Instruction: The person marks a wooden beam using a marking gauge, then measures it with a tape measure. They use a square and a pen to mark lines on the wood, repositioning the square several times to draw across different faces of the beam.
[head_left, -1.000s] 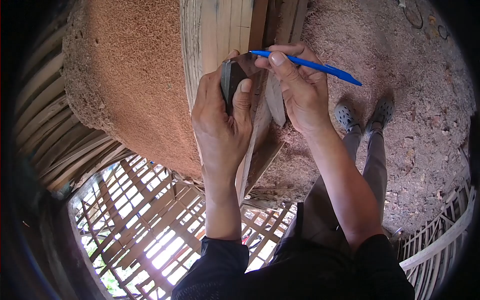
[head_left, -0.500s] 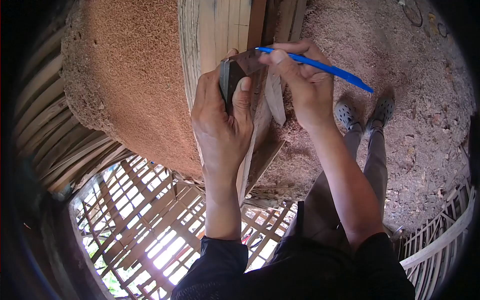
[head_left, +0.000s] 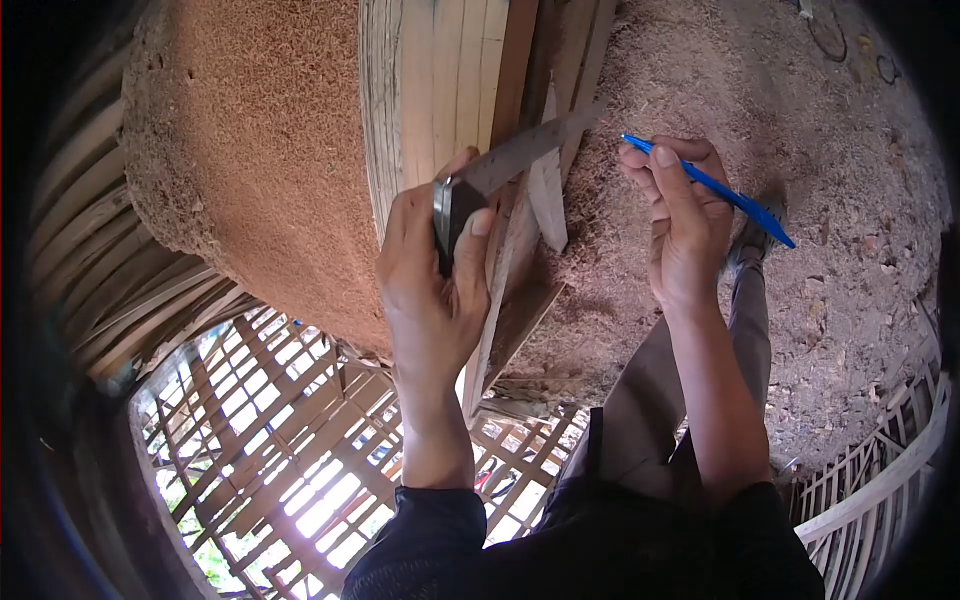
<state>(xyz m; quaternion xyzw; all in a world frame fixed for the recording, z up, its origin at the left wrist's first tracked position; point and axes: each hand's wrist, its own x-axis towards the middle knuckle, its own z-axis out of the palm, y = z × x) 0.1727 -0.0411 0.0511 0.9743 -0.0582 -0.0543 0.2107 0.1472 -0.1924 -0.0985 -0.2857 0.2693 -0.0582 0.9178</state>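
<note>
My left hand [head_left: 432, 270] is closed on the dark stock of a try square [head_left: 520, 155], whose thin metal blade points up and to the right over the edge of the wooden beams [head_left: 440, 80]. To the right, over the ground, my right hand [head_left: 690, 225] pinches a blue pen [head_left: 735, 198] between thumb and fingers. The pen's tip points up and left, apart from the blade's end and the wood.
A large heap of sawdust [head_left: 270, 170] lies left of the beams. A pointed wood offcut [head_left: 546, 200] leans at their right side. Slatted lattice [head_left: 290, 450] spans the lower left. Shavings cover the ground [head_left: 830, 330] at right.
My right hand has moved right and down with the blue pen, away from the try square. The blade now shows at full length, and my left hand has shifted slightly down and left.
</note>
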